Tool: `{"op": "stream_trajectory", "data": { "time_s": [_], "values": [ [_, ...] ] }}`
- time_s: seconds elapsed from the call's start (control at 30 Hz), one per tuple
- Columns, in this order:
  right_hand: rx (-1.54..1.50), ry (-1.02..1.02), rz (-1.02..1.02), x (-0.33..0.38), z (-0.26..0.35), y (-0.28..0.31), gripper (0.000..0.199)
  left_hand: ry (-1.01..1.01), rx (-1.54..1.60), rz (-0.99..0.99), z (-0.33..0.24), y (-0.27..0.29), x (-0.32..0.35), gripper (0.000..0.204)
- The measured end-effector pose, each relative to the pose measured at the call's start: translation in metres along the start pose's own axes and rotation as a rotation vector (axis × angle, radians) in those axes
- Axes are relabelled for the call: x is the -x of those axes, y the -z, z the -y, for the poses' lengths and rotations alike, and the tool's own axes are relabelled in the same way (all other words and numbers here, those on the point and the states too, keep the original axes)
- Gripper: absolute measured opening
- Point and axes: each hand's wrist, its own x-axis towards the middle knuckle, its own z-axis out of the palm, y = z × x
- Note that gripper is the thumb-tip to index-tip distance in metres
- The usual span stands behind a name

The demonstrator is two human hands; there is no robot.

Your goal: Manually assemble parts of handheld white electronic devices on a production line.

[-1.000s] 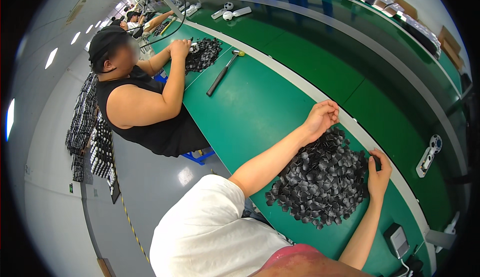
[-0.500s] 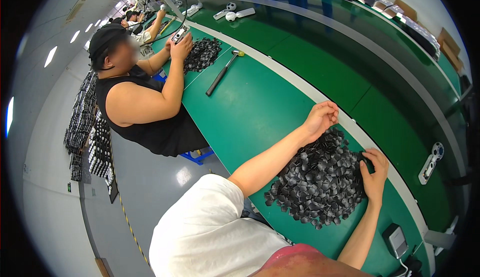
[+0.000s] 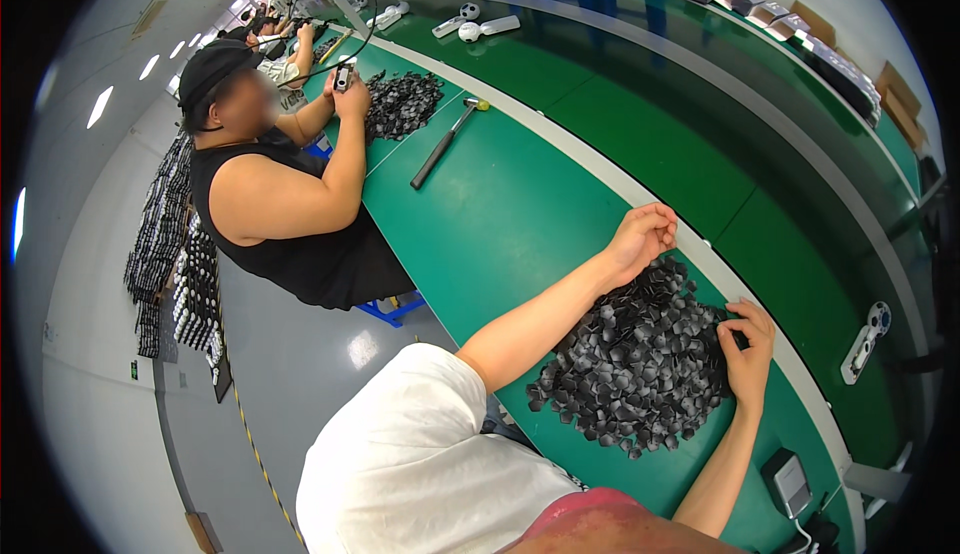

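The left hand (image 3: 642,237) is resting as a loose fist at the far edge of a heap of small dark parts (image 3: 635,359), knuckles curled, gripping nothing that shows. The right hand (image 3: 748,349) is pinching one dark piece at the heap's near right side, fingers closed on it. The heap is lying between both hands on the green worktop (image 3: 500,214), looking large and mostly unsorted; little appears finished.

heap of small dark grey parts (image 3: 640,364) on green bench (image 3: 500,224)
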Motion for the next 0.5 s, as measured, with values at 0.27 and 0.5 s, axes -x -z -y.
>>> {"op": "stream_trajectory", "data": {
  "time_s": [0.27, 0.5],
  "values": [
    [-0.011, -0.026, 0.023, 0.0014, -0.0017, 0.0, 0.008, 0.002, -0.009, -0.004, 0.0004, 0.0009, 0.0025, 0.008],
    [0.016, -0.004, 0.038, 0.0011, 0.0009, 0.0025, 0.009, -0.001, -0.01, -0.002, 0.0001, -0.0002, 0.0009, 0.007]
  ]
}}
